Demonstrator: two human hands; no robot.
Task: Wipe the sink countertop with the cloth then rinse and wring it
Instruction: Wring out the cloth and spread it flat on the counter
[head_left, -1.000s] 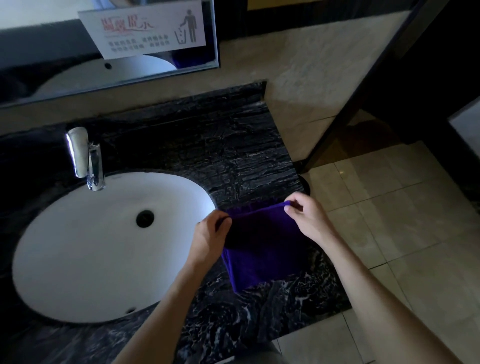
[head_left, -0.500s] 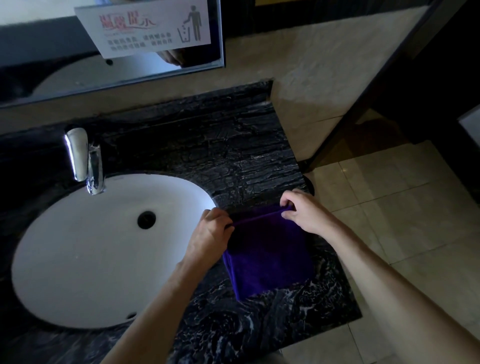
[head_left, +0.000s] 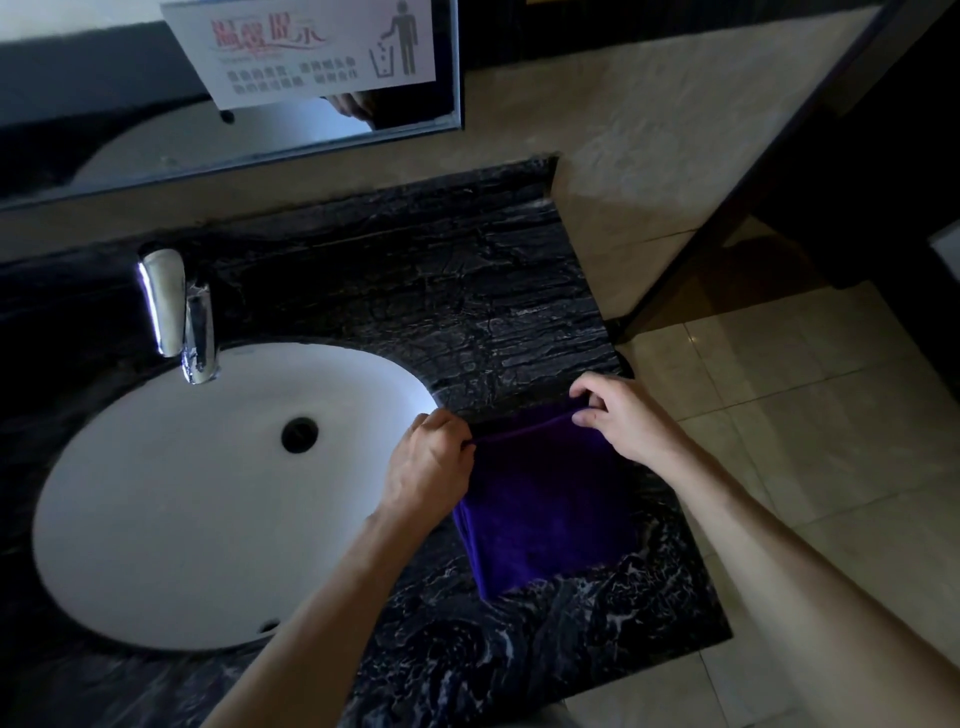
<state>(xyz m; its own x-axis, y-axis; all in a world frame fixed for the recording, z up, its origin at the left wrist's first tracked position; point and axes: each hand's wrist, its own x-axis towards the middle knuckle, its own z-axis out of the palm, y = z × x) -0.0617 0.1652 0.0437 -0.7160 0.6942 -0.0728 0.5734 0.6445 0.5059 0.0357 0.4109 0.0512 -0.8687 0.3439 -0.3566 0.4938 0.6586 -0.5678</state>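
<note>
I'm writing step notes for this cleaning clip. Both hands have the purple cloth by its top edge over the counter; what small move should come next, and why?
Probably lower the purple cloth flat onto the black countertop right of the basin. The left hand and right hand pinch its top corners, stretching that edge; no wiping stroke has begun.

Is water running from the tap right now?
No. The chrome tap shows no stream below its spout, and the white sink basin beneath it looks dry and undisturbed.
</note>
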